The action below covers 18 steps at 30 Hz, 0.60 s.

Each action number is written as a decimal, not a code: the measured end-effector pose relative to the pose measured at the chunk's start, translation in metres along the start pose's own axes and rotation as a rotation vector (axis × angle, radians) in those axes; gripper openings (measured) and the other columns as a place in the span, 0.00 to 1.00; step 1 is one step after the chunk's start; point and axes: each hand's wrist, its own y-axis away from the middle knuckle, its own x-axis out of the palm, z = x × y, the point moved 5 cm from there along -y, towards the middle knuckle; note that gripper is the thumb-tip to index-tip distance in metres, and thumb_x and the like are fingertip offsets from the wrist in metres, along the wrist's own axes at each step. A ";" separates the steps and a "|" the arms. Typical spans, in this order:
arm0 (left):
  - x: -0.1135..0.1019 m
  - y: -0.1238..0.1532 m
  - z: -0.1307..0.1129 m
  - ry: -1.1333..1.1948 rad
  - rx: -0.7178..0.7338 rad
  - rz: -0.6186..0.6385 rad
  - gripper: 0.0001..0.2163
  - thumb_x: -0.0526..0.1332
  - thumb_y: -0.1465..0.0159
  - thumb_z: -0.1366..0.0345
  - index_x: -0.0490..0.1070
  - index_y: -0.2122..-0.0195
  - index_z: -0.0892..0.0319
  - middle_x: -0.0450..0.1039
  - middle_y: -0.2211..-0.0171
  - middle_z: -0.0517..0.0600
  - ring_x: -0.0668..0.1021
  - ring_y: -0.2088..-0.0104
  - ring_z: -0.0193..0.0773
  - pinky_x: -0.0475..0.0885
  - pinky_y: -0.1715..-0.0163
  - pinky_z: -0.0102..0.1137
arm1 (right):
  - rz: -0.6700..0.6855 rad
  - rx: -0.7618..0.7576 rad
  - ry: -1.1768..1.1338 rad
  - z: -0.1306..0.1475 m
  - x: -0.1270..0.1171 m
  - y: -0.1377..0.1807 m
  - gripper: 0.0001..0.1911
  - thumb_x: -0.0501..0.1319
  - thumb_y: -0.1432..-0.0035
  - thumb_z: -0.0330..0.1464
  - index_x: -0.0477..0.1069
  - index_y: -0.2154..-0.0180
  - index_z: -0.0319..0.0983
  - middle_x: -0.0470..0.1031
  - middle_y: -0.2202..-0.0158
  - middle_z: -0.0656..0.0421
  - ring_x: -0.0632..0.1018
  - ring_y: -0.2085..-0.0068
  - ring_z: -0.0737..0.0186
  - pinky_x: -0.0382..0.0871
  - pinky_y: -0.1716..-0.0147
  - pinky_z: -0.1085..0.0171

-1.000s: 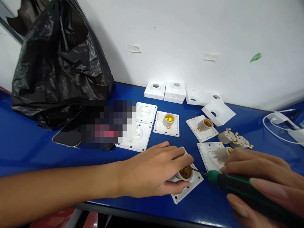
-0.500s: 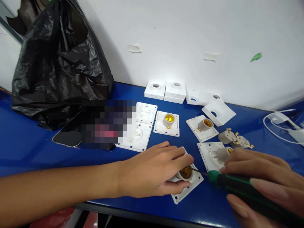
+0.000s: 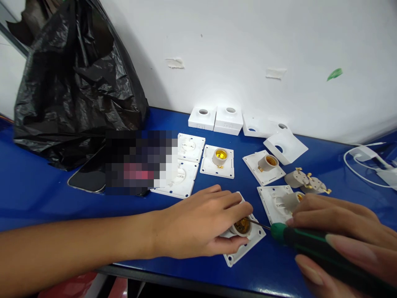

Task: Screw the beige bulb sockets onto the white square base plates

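My left hand (image 3: 214, 223) is closed round a lamp socket (image 3: 242, 227) with a brass-coloured screw shell, which sits on a white square base plate (image 3: 252, 244) near the table's front. In my right hand (image 3: 344, 236) lies a green and black screwdriver (image 3: 310, 240), its thin shaft pointing left. The shaft reaches the socket's opening; the tip is hidden inside or behind my left fingers. Just beyond my right hand another base plate (image 3: 273, 203) carries a socket (image 3: 293, 201) lying tilted, partly covered by my fingers.
Behind are a plate with an upright socket (image 3: 221, 159), another plate (image 3: 259, 176), loose sockets (image 3: 297, 179), bare plates (image 3: 186, 186) and white covers (image 3: 229, 122) along the wall. A black bag (image 3: 80, 91) and a phone (image 3: 88, 176) lie left; a white cable (image 3: 350, 165) is right.
Almost nothing differs. Both hands, the screwdriver and the socket keep the same places; the view shifts only very slightly.
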 end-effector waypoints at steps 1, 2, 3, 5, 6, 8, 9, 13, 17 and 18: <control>0.000 0.000 0.000 -0.001 -0.001 0.002 0.13 0.66 0.26 0.57 0.68 0.49 0.59 0.76 0.57 0.49 0.77 0.61 0.42 0.70 0.55 0.37 | 0.005 -0.001 0.000 -0.002 -0.002 0.002 0.16 0.76 0.44 0.45 0.79 0.56 0.50 0.81 0.65 0.60 0.86 0.62 0.48 0.86 0.62 0.50; 0.000 0.000 0.000 -0.002 -0.001 0.004 0.13 0.66 0.26 0.57 0.68 0.49 0.59 0.76 0.57 0.49 0.77 0.62 0.42 0.70 0.56 0.36 | 0.013 -0.007 0.001 -0.004 -0.005 0.005 0.15 0.75 0.44 0.44 0.79 0.56 0.50 0.81 0.66 0.60 0.86 0.63 0.49 0.86 0.62 0.51; 0.000 0.000 0.000 -0.003 -0.001 0.006 0.13 0.66 0.26 0.57 0.68 0.49 0.59 0.76 0.57 0.50 0.77 0.62 0.43 0.70 0.56 0.36 | 0.023 -0.020 0.004 -0.006 -0.007 0.008 0.12 0.74 0.42 0.42 0.79 0.57 0.49 0.81 0.66 0.61 0.85 0.64 0.51 0.86 0.61 0.51; 0.000 0.000 -0.001 -0.006 0.001 0.009 0.14 0.66 0.26 0.57 0.68 0.49 0.59 0.76 0.57 0.50 0.77 0.62 0.43 0.69 0.56 0.36 | 0.049 -0.062 0.018 -0.008 -0.010 0.014 0.06 0.71 0.38 0.40 0.79 0.59 0.49 0.81 0.66 0.63 0.85 0.66 0.55 0.85 0.58 0.53; 0.000 0.000 -0.001 -0.007 0.001 0.011 0.14 0.66 0.26 0.57 0.68 0.48 0.59 0.76 0.57 0.50 0.77 0.61 0.43 0.69 0.55 0.36 | 0.050 -0.072 0.023 -0.008 -0.011 0.016 0.03 0.69 0.35 0.39 0.79 0.60 0.49 0.81 0.66 0.63 0.85 0.66 0.57 0.85 0.56 0.53; 0.000 0.000 0.000 -0.009 -0.001 0.012 0.13 0.65 0.26 0.57 0.68 0.48 0.59 0.76 0.57 0.50 0.77 0.61 0.43 0.70 0.55 0.36 | 0.041 -0.050 0.019 -0.009 -0.011 0.019 0.02 0.66 0.33 0.37 0.78 0.60 0.48 0.82 0.65 0.63 0.85 0.66 0.58 0.84 0.54 0.53; 0.000 0.000 0.000 -0.009 0.000 0.011 0.13 0.65 0.26 0.57 0.68 0.48 0.59 0.76 0.57 0.50 0.78 0.61 0.42 0.70 0.55 0.37 | 0.038 -0.026 0.010 -0.009 -0.010 0.019 0.02 0.66 0.33 0.36 0.78 0.60 0.48 0.82 0.65 0.63 0.85 0.66 0.57 0.84 0.53 0.52; 0.000 0.000 0.000 -0.016 0.006 -0.002 0.14 0.65 0.26 0.56 0.69 0.48 0.59 0.76 0.57 0.49 0.78 0.61 0.42 0.71 0.56 0.38 | 0.044 0.007 -0.017 -0.006 -0.007 0.020 0.02 0.67 0.35 0.36 0.79 0.59 0.48 0.82 0.66 0.61 0.85 0.65 0.54 0.85 0.56 0.51; 0.000 -0.001 0.000 -0.010 0.000 0.009 0.13 0.66 0.26 0.57 0.69 0.49 0.59 0.76 0.58 0.49 0.77 0.62 0.42 0.70 0.56 0.37 | 0.004 -0.002 -0.029 -0.005 -0.008 0.017 0.02 0.68 0.35 0.34 0.78 0.60 0.48 0.81 0.66 0.61 0.84 0.66 0.55 0.85 0.57 0.52; 0.000 -0.001 0.000 -0.006 -0.003 0.015 0.13 0.66 0.26 0.57 0.69 0.49 0.59 0.76 0.58 0.49 0.77 0.62 0.42 0.70 0.56 0.37 | 0.007 0.002 -0.029 -0.005 -0.008 0.016 0.01 0.67 0.35 0.34 0.78 0.61 0.48 0.81 0.66 0.61 0.84 0.66 0.55 0.85 0.57 0.52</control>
